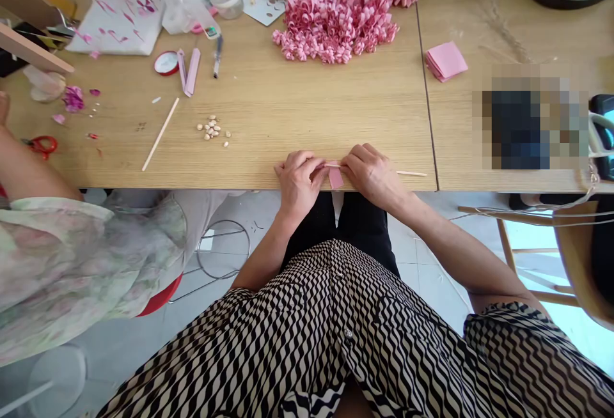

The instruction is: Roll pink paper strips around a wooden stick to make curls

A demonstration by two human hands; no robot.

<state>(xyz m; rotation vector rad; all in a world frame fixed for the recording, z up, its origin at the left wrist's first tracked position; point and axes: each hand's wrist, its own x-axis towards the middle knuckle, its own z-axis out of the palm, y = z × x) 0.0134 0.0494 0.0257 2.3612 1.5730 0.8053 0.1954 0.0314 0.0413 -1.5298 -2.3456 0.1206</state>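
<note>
At the table's front edge, my left hand (298, 180) and my right hand (373, 172) both pinch a thin wooden stick (411, 174). The stick lies crosswise, its free end poking out to the right from under my right hand. Between my fingertips a small pink paper square (336, 179) hangs down from the stick, its top edge against it. Whether the paper is wrapped round the stick cannot be made out. Farther back rests a heap of curled pink paper strips (338, 18). A stack of pink squares (446, 61) sits to the right.
Left of my hands are a small pile of beige pieces (211, 128), another wooden stick (160, 134), a pen (217, 57) and red-handled scissors (43, 144). A co-worker's arm (36, 165) reaches in at far left. A seam (426, 79) divides the tabletop.
</note>
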